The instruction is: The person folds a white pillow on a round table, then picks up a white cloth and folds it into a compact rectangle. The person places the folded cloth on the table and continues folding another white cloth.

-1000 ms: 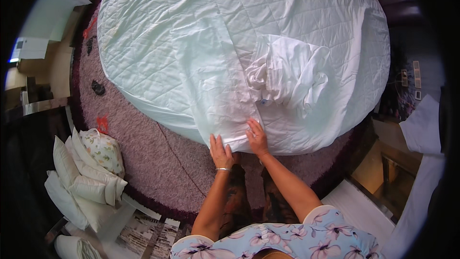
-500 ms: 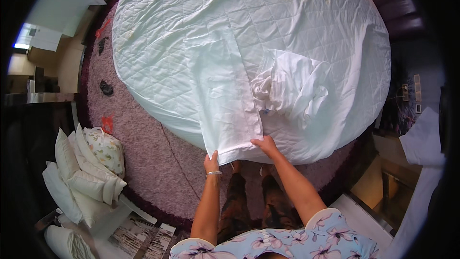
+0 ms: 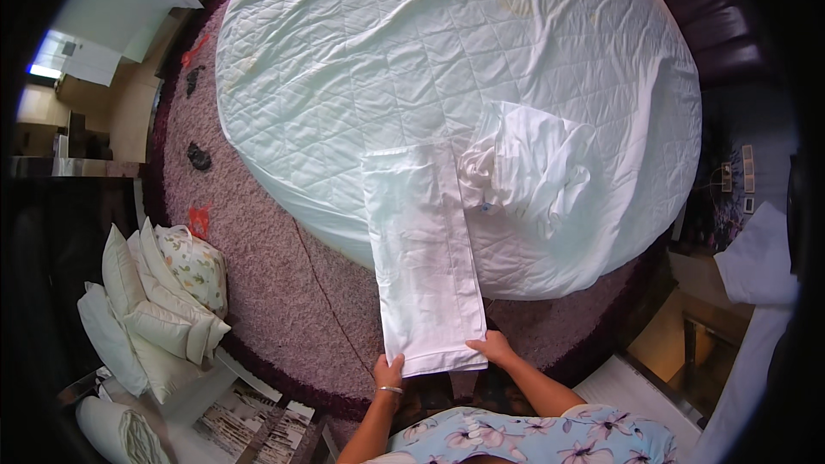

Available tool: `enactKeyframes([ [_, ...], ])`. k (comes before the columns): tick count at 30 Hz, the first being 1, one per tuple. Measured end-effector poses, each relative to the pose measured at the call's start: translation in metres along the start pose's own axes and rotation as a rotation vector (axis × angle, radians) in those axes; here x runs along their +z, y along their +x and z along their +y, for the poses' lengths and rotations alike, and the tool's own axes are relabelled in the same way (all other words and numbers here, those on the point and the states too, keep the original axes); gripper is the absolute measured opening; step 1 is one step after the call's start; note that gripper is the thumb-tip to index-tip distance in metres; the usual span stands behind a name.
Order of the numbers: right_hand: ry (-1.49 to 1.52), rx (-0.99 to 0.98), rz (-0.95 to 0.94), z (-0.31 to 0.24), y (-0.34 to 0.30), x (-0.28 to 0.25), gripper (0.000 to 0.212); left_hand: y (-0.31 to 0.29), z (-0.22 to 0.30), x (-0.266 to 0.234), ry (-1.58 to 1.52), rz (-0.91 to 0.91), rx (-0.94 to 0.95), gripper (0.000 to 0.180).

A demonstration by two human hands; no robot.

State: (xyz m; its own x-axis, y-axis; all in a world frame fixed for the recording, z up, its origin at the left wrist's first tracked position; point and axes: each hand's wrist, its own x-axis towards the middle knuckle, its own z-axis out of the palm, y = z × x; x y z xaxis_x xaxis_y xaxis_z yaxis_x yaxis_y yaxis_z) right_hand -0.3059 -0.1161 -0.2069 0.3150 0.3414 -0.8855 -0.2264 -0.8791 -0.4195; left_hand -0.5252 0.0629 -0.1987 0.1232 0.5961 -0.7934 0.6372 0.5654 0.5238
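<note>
A white pillowcase (image 3: 421, 249) lies stretched toward me, its far half on the round bed (image 3: 344, 69) and its near half hanging past the bed's edge. My left hand (image 3: 389, 369) grips the near left corner, thumb on top. At the near right corner, my right hand (image 3: 491, 348) pinches the hem the same way. Beside the pillowcase, to its right, a crumpled heap of white fabric (image 3: 541, 163) rests on the quilted white bed cover.
Purple carpet (image 3: 258, 283) surrounds the bed. Several pillows (image 3: 155, 309) are stacked at the left, next to a patterned bag (image 3: 193, 266). Small black bundles (image 3: 198, 156) and a red item (image 3: 198, 221) lie on the carpet. A dark padded headboard (image 3: 718, 17) stands at the far right.
Both hands have pulled the pillowcase toward my body, and its far end has slid nearer across the bed. The crumpled heap has stayed on the bed.
</note>
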Motion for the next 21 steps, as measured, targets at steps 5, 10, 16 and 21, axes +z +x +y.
enactKeyframes([
  [5,0.312,-0.369,0.410,-0.106,-0.043,-0.025,0.051,-0.017,0.102,-0.003,-0.144,0.084,0.310,0.061],
  [10,0.870,-0.261,0.077,-0.185,0.024,-0.073,0.031,0.045,0.223,0.001,-0.443,-0.115,0.160,0.029],
  [16,1.180,-0.243,-0.082,-0.264,0.126,-0.115,0.029,0.163,0.297,0.036,-0.663,-0.371,0.079,0.042],
  [21,1.215,-0.200,-0.053,-0.286,0.195,-0.124,0.044,0.224,0.315,0.063,-0.703,-0.420,0.078,0.055],
])
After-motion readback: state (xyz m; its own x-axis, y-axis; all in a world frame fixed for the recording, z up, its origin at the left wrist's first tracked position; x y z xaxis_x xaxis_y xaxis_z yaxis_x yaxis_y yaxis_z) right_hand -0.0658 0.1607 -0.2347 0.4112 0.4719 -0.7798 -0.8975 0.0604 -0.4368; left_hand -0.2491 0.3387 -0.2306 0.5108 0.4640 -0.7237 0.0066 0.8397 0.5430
